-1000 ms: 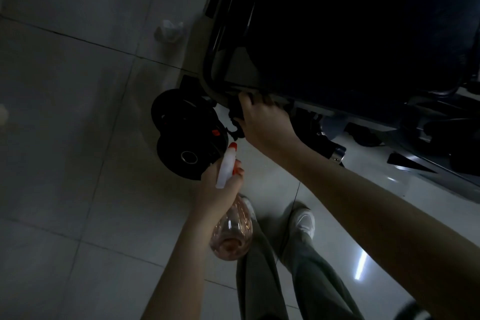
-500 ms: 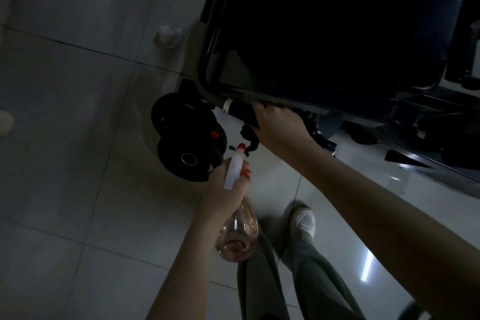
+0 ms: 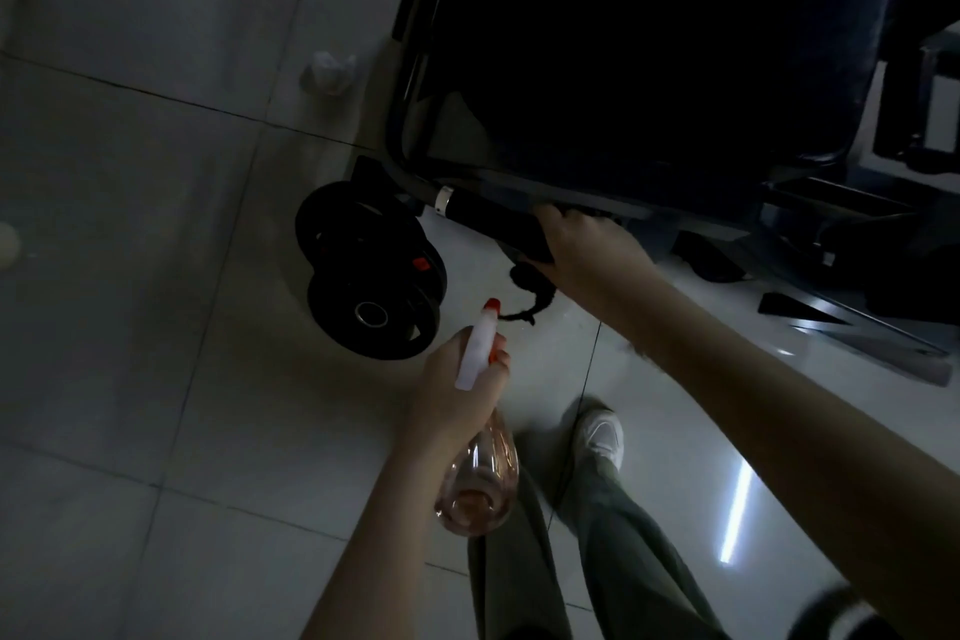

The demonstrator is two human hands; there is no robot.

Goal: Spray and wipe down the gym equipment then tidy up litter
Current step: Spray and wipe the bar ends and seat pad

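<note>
A dark padded gym bench (image 3: 649, 42) fills the upper right, with a black foam-covered handle bar (image 3: 493, 218) along its lower frame. My right hand (image 3: 587, 250) grips that bar with a dark cloth (image 3: 530, 276) under the palm; a strand of the cloth hangs below. My left hand (image 3: 457, 385) holds a clear pinkish spray bottle (image 3: 480, 483) by its white trigger head, the red nozzle pointing up toward the bar. A crumpled white tissue (image 3: 330, 70) lies on the tiled floor left of the bench.
Two black weight plates (image 3: 371, 270) lean by the bench's left corner. More dark machine parts (image 3: 857, 234) stand at the right. My legs and a white shoe (image 3: 600, 431) are below on glossy pale tiles (image 3: 130, 327). A pale round object (image 3: 8, 244) sits at the left edge.
My right hand has slid rightward along the handle bar with the cloth, uncovering the foam grip. The bottle in my left hand stayed in about the same place.
</note>
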